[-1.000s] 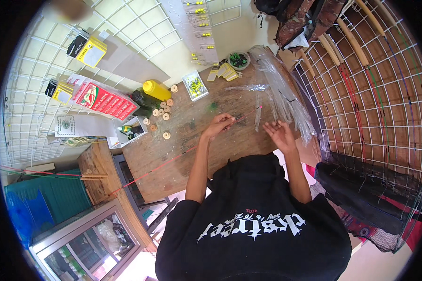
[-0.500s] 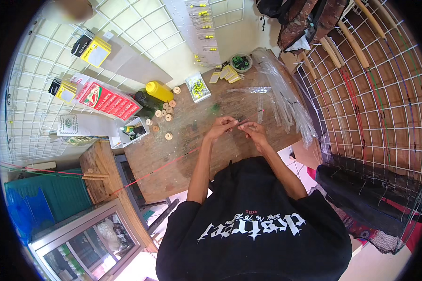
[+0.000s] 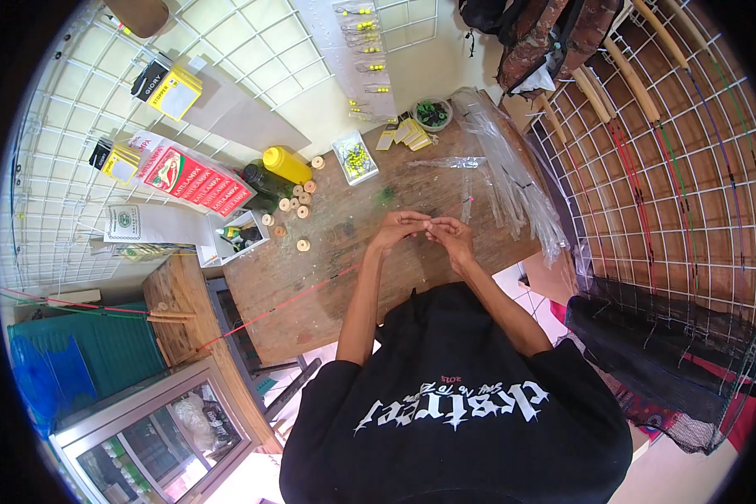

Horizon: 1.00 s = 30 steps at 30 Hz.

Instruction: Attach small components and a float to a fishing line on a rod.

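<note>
Over the wooden table (image 3: 328,307), my left hand (image 3: 396,232) and my right hand (image 3: 450,238) meet fingertip to fingertip. Both are closed in a pinch. Whatever lies between the fingers is too small and covered to make out. A thin red rod (image 3: 294,297) runs up from the lower left and disappears behind my left forearm; whether its end reaches my fingers cannot be seen. Nearest beyond the hands is a patch of green bits (image 3: 385,195) on the tabletop. Clear plastic sleeves (image 3: 502,189) lie to the right of my right hand.
Wooden discs (image 3: 302,245), a yellow bottle (image 3: 286,165), a dark bottle (image 3: 260,186) and a white box of yellow-green beads (image 3: 356,160) stand at back left. A round tub (image 3: 431,113) sits farther back. Rods with wooden handles (image 3: 634,80) hang on the right grid.
My fingertips have come together, with the right hand shifting slightly left. The small dark thing that showed between them is now covered. The rod looks unmoved.
</note>
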Each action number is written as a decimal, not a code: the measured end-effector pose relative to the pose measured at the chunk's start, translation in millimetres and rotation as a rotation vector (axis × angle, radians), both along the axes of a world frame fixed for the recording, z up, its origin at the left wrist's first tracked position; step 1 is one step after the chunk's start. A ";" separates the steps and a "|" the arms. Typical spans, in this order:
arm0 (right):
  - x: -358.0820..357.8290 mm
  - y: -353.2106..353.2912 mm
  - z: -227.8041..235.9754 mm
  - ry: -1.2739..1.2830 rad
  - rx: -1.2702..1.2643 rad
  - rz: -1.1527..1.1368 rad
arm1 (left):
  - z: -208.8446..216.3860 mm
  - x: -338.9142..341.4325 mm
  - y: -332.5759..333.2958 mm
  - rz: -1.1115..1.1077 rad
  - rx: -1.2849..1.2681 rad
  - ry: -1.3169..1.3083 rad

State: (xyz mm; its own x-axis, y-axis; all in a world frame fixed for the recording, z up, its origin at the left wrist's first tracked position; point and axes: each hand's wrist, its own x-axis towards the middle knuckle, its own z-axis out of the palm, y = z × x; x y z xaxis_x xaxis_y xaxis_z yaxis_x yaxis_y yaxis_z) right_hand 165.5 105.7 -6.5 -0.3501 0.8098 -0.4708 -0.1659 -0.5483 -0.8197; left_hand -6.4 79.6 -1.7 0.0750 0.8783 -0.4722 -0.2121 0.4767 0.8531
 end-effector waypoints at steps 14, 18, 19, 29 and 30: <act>3.4 -0.2 -0.4 0.128 -0.039 -0.045 | -1.0 3.3 0.9 0.038 0.037 0.006; 1.1 -1.7 8.4 0.068 0.046 -0.025 | -3.3 -0.7 -0.5 0.030 0.068 0.041; 1.3 -1.7 9.0 0.049 0.080 -0.009 | -2.5 -0.9 0.2 0.030 0.066 0.063; -2.7 -2.4 12.1 -0.066 0.137 0.006 | 2.3 0.5 -2.2 0.023 0.130 0.054; -1.6 -1.5 9.5 -0.070 0.142 0.009 | 2.6 0.6 -1.5 0.022 0.130 0.054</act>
State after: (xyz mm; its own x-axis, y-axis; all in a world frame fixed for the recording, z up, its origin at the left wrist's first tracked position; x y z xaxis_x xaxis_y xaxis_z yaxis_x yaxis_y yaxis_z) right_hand 163.9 104.2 3.1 -0.3276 0.8670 -0.3754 -0.1009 -0.4271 -0.8985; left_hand -5.7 78.1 0.9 0.0329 0.9333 -0.3576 -0.1733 0.3577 0.9176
